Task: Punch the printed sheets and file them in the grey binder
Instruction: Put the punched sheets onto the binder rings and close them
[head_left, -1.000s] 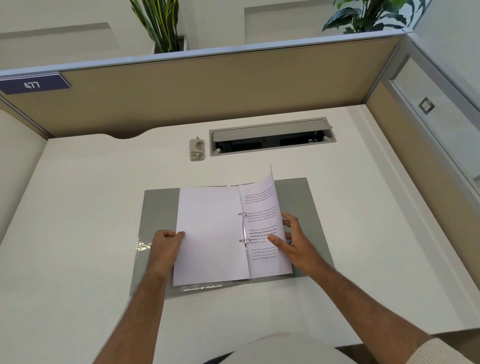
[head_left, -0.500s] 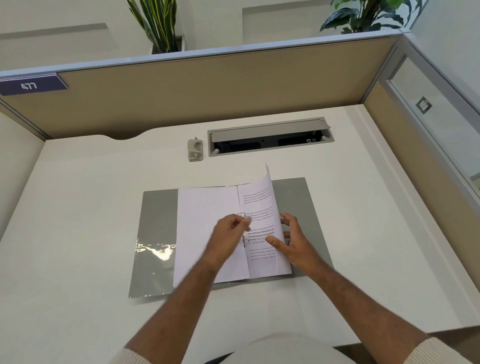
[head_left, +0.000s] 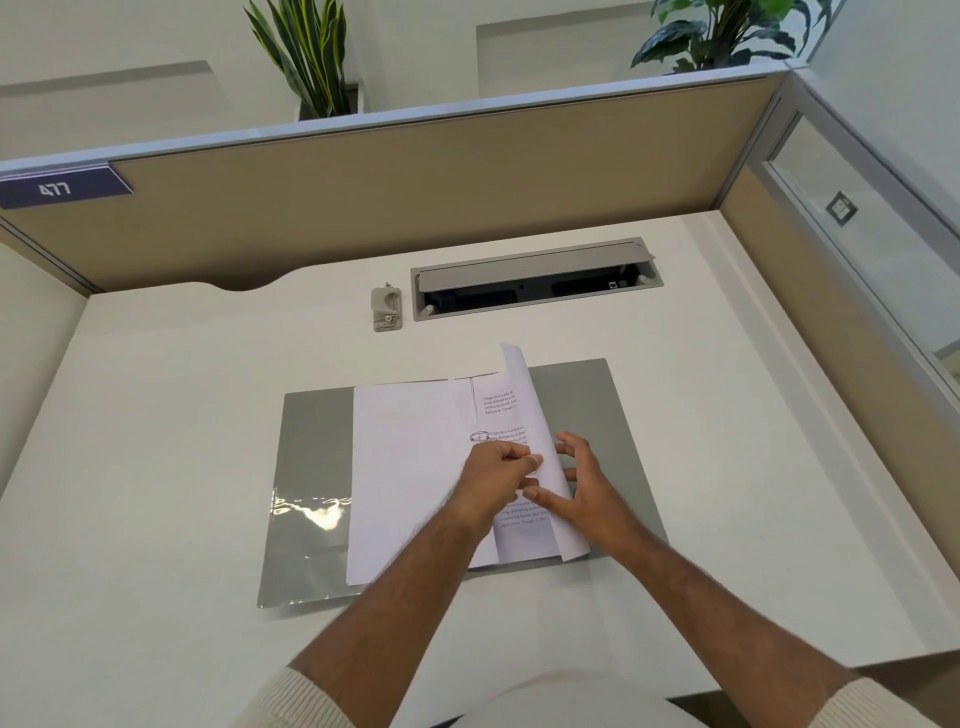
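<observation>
The grey binder (head_left: 311, 467) lies open flat on the white desk. White sheets (head_left: 410, 467) rest on its left half, blank side up. One printed sheet (head_left: 524, 395) stands curled upright over the metal rings (head_left: 479, 435). My left hand (head_left: 498, 467) pinches that sheet's edge near the rings. My right hand (head_left: 582, 483) is just right of the sheet, fingers spread and touching its lower part. A small grey hole punch (head_left: 387, 308) stands at the back of the desk, apart from both hands.
An open grey cable tray (head_left: 535, 283) is set into the desk behind the binder. Tan partition walls (head_left: 415, 208) close the desk at the back and right. Plants stand beyond the partition.
My left hand left the binder's left side, crossed to the rings and took hold of the printed sheet. The sheet has lifted and curled more upright. My right hand opened its fingers.
</observation>
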